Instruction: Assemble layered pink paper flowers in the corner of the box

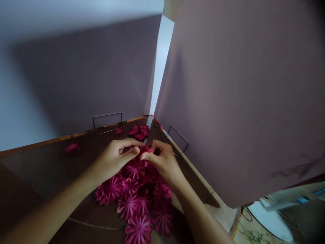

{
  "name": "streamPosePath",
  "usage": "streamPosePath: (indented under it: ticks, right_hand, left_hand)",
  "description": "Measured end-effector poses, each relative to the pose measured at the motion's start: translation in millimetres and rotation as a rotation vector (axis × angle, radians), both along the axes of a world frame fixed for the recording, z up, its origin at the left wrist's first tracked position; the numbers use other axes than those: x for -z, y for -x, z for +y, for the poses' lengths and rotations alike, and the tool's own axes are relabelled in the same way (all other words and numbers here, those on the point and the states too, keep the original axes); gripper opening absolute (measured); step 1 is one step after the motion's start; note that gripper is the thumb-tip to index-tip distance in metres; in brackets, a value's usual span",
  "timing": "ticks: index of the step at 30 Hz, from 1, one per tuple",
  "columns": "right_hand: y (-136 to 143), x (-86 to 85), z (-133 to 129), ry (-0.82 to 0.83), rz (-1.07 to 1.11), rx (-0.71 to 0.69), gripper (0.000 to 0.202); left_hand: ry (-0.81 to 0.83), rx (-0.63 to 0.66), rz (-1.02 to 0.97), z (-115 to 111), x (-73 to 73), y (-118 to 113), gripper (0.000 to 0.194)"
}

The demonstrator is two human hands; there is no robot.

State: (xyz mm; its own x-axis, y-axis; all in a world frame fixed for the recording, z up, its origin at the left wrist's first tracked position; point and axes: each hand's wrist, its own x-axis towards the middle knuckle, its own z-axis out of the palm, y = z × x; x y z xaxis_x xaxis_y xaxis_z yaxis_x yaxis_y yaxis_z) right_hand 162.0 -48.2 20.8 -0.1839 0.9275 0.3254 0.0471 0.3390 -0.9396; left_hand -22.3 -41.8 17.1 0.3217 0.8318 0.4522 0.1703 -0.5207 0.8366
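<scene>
A small pink flower (148, 149), apparently artificial, is between my two hands, partly covered by the fingers. My right hand (162, 156) pinches it with thumb and bent forefinger. From the other side my left hand (122, 154) curls its fingers and thumb around the flower's edge; its fingertips are partly hidden. Below both hands lies a heap of pink flowers (129, 205) with long, rounded petals, overlapping one another. A smaller cluster of pink flowers (139, 131) rests just beyond my hands.
The dark tabletop (96, 206) runs into a corner between pale upright panels (228, 101). Thin wire frames (108, 123) stand at the panel bases. One loose flower (72, 149) lies at left. A white round object (270, 222) is at lower right, beyond the table edge.
</scene>
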Motion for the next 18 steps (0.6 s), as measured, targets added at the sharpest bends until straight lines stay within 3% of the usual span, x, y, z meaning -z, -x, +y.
streamPosePath:
  ticks: [3,8,18]
  right_hand:
    - [-0.1,1.4,-1.9,-0.041,-0.053,-0.006,0.043]
    - [1.0,2.9,-4.4,-0.081,-0.088,-0.015,0.038]
    - [2.5,-0.6,-5.1,-0.049,0.020,-0.037,0.041]
  left_hand:
    - [0.126,0.042,-0.044,0.9,0.4,-1.1,0.025]
    - [0.089,-0.016,-0.024,2.8,-1.3,-2.1,0.016]
    - [0.159,-0.016,-0.062,3.2,0.5,0.0,0.026]
